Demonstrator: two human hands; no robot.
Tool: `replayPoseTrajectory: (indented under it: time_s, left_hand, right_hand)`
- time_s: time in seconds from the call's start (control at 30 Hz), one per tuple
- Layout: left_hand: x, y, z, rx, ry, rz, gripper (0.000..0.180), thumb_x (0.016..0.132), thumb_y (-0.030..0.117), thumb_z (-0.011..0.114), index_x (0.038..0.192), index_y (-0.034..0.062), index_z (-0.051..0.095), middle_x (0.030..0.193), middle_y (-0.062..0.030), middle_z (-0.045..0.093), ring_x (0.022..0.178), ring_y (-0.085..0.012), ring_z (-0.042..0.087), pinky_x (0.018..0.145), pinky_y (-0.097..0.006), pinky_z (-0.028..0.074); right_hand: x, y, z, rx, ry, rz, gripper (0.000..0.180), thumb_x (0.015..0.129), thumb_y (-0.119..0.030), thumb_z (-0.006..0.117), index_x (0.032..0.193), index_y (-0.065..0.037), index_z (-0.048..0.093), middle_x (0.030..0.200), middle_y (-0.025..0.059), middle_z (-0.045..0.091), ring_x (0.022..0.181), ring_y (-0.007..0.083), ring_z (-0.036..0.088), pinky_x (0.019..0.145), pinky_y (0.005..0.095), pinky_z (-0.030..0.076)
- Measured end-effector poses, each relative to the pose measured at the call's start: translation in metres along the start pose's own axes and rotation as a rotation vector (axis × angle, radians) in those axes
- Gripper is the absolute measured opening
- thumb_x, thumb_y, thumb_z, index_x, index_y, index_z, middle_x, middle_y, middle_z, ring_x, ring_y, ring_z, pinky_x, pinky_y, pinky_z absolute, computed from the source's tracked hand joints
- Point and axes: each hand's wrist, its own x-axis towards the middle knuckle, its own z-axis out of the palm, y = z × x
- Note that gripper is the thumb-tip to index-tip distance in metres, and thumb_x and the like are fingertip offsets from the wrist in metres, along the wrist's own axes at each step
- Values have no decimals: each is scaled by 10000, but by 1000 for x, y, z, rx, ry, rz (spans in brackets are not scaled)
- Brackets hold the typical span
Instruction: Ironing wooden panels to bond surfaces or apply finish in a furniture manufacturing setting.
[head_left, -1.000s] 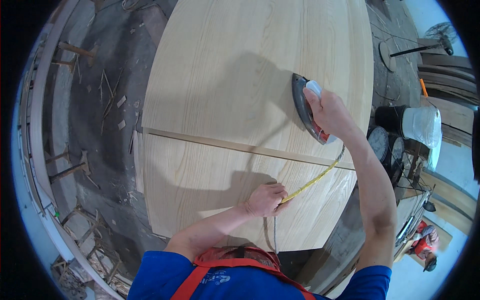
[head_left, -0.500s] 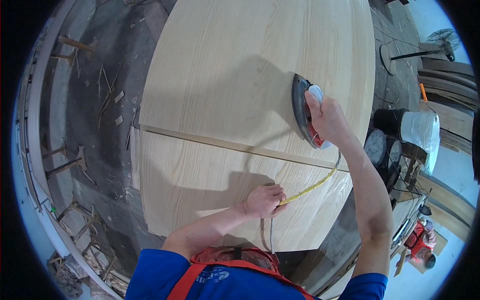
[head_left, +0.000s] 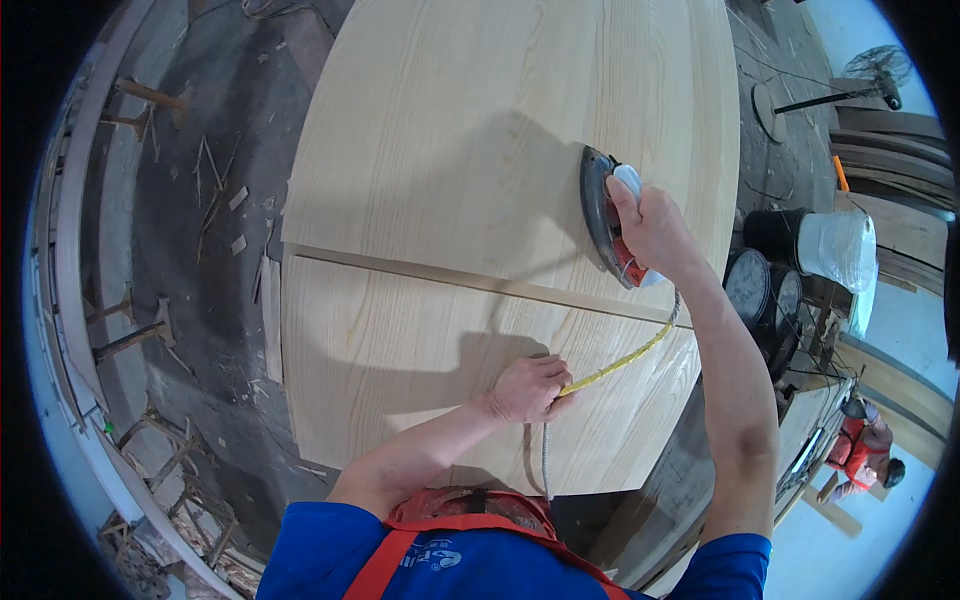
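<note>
My right hand point(head_left: 655, 228) is closed round the light-coloured handle of a clothes iron point(head_left: 598, 205) with a dark soleplate and a red body. The iron stands on a large pale wood-grain panel point(head_left: 430, 150), right of its middle and just beyond a long gap. Out of the iron's rear runs a power cord point(head_left: 622, 362), partly wrapped in yellow. My left hand point(head_left: 527, 390) grips this cord above the smaller nearer panel point(head_left: 380, 335), fingers curled. Below that hand the grey cord hangs toward my red apron.
Black drums point(head_left: 748, 285), a plastic-wrapped white bucket point(head_left: 838, 245) and a standing fan point(head_left: 880, 85) are on the right. Another person in a red apron point(head_left: 858, 455) is at the lower right. Wooden scraps point(head_left: 238, 198) and metal stands point(head_left: 140, 330) are on the left floor.
The whole view has shifted slightly. My hands keep their grips, and the iron stays at nearly the same spot on the panel. The other person has changed posture.
</note>
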Motion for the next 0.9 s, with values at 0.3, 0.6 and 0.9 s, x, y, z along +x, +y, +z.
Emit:
replayPoseTrajectory:
  time_s: [0.3, 0.6, 0.9]
  left_hand:
    - [-1, -1, 1, -12, -12, 0, 222, 880, 198, 799, 816, 47, 649, 846, -94, 657, 824, -282, 707, 731, -401, 603]
    - [0, -1, 0, -12, -13, 1, 227, 871, 202, 800, 811, 49, 644, 842, -89, 653, 822, -276, 705, 714, -401, 597]
    - [-2, -1, 3, 9, -3, 1, 219, 877, 202, 791, 807, 51, 649, 831, -80, 656, 801, -265, 708, 693, -391, 594]
  right_hand:
    - [-8, -5, 3, 11, 4, -14, 751, 1144, -522, 509, 758, 106, 652, 614, 282, 619, 617, 432, 725, 576, 503, 541]
    - [-13, -8, 7, -29, -10, -15, 735, 1148, -502, 514, 746, 103, 628, 610, 296, 612, 627, 441, 729, 579, 504, 546]
    - [-18, -18, 4, -61, -38, 8, 719, 1151, -510, 506, 812, 111, 628, 613, 251, 613, 603, 385, 714, 582, 487, 542]
